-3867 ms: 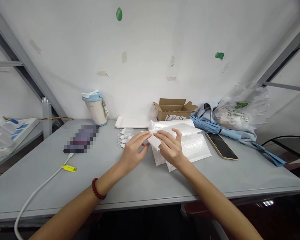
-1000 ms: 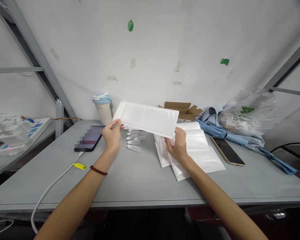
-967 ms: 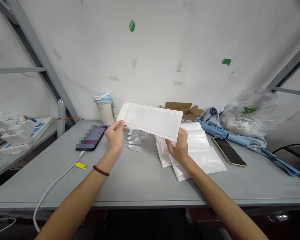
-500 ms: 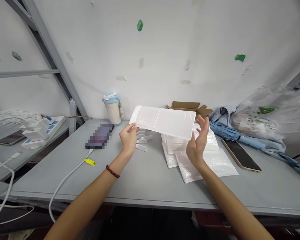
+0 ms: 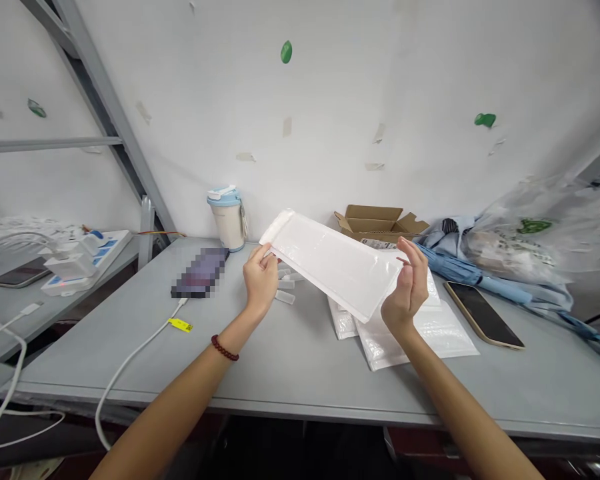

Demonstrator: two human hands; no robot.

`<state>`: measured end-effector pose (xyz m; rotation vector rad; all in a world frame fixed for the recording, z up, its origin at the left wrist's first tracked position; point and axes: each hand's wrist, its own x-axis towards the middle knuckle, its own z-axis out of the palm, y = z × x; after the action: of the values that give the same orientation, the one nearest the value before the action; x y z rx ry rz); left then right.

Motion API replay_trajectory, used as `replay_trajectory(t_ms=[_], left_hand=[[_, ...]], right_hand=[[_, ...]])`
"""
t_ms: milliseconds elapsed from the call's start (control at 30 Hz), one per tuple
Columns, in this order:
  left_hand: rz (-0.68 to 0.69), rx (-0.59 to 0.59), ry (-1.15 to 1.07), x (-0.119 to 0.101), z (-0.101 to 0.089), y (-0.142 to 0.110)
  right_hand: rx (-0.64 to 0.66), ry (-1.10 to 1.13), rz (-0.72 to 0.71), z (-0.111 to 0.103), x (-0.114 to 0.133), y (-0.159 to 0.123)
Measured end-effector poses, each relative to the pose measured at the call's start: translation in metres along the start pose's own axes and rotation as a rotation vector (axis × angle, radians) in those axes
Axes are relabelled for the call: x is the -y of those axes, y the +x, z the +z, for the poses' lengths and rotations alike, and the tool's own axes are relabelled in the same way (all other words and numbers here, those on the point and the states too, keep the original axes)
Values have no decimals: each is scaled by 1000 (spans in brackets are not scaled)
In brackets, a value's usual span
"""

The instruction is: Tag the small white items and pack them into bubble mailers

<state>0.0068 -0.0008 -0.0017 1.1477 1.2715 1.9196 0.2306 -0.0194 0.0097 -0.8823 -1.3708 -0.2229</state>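
Observation:
My left hand (image 5: 261, 279) pinches the left end of a white bubble mailer (image 5: 333, 263), held tilted above the table with its right end lower. At the mailer's right edge is my right hand (image 5: 407, 287), its fingers raised and partly curved, the thumb apart from them. Whether that hand touches the corner is hard to see. More white bubble mailers (image 5: 440, 330) lie in an overlapping pile under and behind the right hand. Several small translucent plastic pieces (image 5: 285, 297) lie on the table beyond the left hand, partly covered by the raised mailer.
An open cardboard box (image 5: 375, 217) stands against the wall behind the pile. To the right are a phone (image 5: 483, 313), a blue umbrella (image 5: 495, 279) and a plastic bag (image 5: 525, 233). On the left are a cup (image 5: 229, 223), a cabled phone (image 5: 200, 273) and a power strip (image 5: 107, 253).
The mailer's right end has dropped and its face has turned more toward me. My right hand has shifted slightly right and down, its fingers closer together. My left hand keeps its pinch.

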Motion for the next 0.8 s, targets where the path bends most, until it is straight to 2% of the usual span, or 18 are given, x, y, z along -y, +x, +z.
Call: replay_trajectory(t_ms=[100,200,333,400,467,533,733,800], left_hand=[[32,56,4,-3,-1,0],[28,124,-20,-4,1,-6],[-1,251,-35,-6,7,-24],[17,330,-56,-9,10,-36],[41,389,-74,-11,12,-47],[59,429,-89,-12,12,-54],[118,530,-120,-17,11,-60],[116,522,-104,-19,11,-59]], right_hand=[[23,-58,0,0,-4,1],[122,-161,-123,-1,-5,2],[450,-306,-365,2,3,-4],[617,-363,-409,6,8,-10],[716,-427,-391,10,12,-17],[763,-486,-332,13,15,-22],[739,-551,-71,10,9,-15],[738,-514,-11,8,5,-9]])
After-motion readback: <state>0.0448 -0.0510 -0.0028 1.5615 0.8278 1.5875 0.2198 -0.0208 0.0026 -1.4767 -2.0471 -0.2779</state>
